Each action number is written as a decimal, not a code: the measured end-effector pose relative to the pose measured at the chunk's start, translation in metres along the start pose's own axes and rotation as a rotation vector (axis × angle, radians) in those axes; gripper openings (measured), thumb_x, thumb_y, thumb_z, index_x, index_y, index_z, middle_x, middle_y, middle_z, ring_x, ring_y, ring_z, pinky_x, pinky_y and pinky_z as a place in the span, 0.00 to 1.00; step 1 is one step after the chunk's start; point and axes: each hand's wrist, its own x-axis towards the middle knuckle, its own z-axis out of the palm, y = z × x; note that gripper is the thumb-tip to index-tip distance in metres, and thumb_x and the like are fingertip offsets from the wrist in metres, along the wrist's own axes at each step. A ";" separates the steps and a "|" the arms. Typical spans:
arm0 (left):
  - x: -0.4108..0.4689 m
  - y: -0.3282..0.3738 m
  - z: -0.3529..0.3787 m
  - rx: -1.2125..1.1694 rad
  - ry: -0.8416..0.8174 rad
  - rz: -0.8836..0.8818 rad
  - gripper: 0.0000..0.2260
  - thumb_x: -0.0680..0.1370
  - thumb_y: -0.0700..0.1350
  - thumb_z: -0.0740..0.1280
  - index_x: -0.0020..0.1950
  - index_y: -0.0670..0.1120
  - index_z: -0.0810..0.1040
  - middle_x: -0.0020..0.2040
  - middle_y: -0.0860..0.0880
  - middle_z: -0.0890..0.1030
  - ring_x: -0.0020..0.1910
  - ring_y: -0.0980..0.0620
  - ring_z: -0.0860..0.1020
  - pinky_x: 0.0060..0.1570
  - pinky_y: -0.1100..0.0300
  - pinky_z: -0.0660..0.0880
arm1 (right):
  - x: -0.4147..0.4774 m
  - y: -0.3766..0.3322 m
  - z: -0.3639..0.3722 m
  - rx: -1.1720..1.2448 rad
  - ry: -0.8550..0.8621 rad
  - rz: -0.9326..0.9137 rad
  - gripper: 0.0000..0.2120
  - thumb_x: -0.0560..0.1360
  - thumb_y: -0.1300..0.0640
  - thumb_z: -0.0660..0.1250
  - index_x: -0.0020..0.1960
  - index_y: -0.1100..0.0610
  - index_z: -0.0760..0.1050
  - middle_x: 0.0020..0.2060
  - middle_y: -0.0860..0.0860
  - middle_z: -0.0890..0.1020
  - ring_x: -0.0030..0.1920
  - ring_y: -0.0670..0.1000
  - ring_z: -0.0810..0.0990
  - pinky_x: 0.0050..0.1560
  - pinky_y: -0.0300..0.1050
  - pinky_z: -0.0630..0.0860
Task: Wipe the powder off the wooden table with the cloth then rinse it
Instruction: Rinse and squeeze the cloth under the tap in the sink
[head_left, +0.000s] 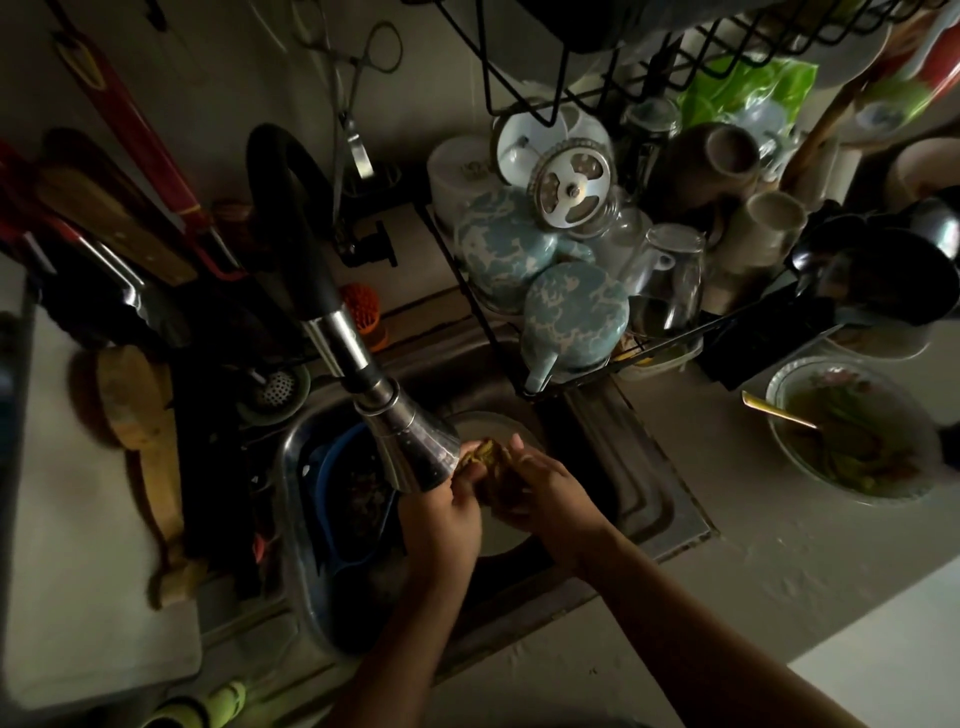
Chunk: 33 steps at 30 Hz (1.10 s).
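Both my hands are over the steel sink (649, 499), bunching a small yellowish cloth (485, 453) between them. My left hand (441, 519) grips the cloth from the left, right under the faucet's chrome spray head (410, 441). My right hand (550, 493) grips it from the right, fingers curled around the wad. Most of the cloth is hidden inside my hands. A white plate (498, 535) lies in the basin beneath them. The scene is dim, and I cannot tell whether water is running. The wooden table is not in view.
A black faucet neck (291, 208) arches over the sink. A blue bowl (337, 499) sits in the left of the basin. A dish rack (597, 270) full of cups and glasses stands behind. A bowl of food (852, 431) is at right, wooden boards (140, 415) at left.
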 end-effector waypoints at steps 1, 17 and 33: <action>0.001 0.000 0.000 -0.013 -0.010 0.022 0.18 0.75 0.56 0.64 0.56 0.48 0.84 0.53 0.49 0.84 0.54 0.53 0.82 0.51 0.51 0.80 | -0.002 -0.003 -0.001 0.061 -0.031 0.093 0.21 0.82 0.41 0.57 0.62 0.53 0.78 0.55 0.57 0.84 0.54 0.56 0.83 0.62 0.53 0.76; 0.000 -0.030 0.011 -0.177 -0.050 -0.256 0.13 0.74 0.43 0.65 0.55 0.45 0.84 0.50 0.52 0.85 0.51 0.56 0.82 0.53 0.52 0.80 | 0.014 0.021 -0.002 -0.762 0.240 -0.558 0.17 0.72 0.68 0.68 0.35 0.47 0.80 0.28 0.40 0.79 0.33 0.36 0.79 0.36 0.34 0.74; 0.013 -0.030 0.007 -0.226 -0.176 -0.523 0.19 0.74 0.50 0.69 0.63 0.46 0.79 0.58 0.46 0.82 0.56 0.51 0.80 0.56 0.58 0.78 | 0.011 -0.005 -0.018 0.076 -0.031 0.074 0.15 0.82 0.47 0.60 0.56 0.55 0.81 0.52 0.57 0.85 0.50 0.55 0.83 0.49 0.50 0.78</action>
